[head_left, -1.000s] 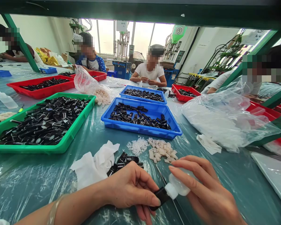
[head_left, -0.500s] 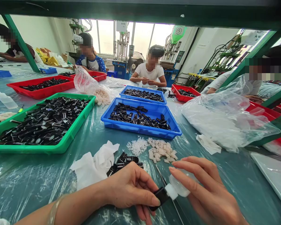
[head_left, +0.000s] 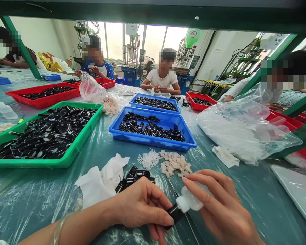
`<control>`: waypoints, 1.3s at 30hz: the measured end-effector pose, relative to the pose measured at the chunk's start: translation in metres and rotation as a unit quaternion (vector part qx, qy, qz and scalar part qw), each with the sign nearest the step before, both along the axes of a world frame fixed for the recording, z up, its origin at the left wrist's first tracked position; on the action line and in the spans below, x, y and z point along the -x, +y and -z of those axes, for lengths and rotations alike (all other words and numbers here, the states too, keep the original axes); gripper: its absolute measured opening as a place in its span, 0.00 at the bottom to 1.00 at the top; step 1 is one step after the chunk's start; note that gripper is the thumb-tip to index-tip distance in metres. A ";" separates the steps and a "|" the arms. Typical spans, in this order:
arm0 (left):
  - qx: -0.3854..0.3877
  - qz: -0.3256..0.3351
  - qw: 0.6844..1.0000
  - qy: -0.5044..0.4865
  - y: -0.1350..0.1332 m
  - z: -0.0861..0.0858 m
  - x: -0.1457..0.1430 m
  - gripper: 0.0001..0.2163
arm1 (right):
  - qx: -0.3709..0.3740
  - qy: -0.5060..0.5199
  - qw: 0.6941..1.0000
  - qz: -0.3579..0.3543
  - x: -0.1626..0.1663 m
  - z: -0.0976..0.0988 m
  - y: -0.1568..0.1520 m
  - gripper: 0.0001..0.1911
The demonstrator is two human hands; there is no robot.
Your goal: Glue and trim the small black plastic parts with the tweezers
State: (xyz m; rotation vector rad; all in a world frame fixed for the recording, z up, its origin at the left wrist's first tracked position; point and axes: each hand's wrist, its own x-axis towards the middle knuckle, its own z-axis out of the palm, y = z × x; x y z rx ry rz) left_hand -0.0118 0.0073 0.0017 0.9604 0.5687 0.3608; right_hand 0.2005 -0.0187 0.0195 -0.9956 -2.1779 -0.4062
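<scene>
On the table, the blue tray is set beyond both hands, probably for easy reach. Toward the near edge, which is cut off, the bottle is gripped by the curled right hand. The black piece is pinched by the left hand, apparently for steadiness at the white cap. The right thumb is hidden; contact under the cap cannot be made out.

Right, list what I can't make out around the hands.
Head view: base of the translucent, white-capped plastic bottle, hidden by the right hand.
Head view: part of the glossy black flat piece, covered by the left hand.
Head view: full count of the small heap of black pieces, partly behind the left hand.
Head view: left end of the green rectangular tray, cut off by the picture's edge.
</scene>
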 end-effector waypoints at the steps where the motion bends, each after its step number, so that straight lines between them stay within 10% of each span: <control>1: 0.000 -0.003 1.000 0.000 0.000 0.000 0.000 0.15 | -0.002 -0.002 1.000 0.002 0.001 -0.001 0.000 0.20; 12: -0.013 -0.059 0.998 -0.002 0.001 -0.007 -0.001 0.11 | 0.118 0.074 0.989 0.049 -0.001 0.000 0.008 0.14; 20: -0.020 -0.093 0.995 0.006 0.002 -0.007 -0.002 0.10 | 0.343 0.305 0.873 0.162 -0.016 0.014 0.026 0.15; 39: -0.034 -0.122 0.992 -0.005 0.003 -0.008 -0.002 0.07 | 0.377 0.408 0.785 0.275 -0.035 0.027 0.050 0.20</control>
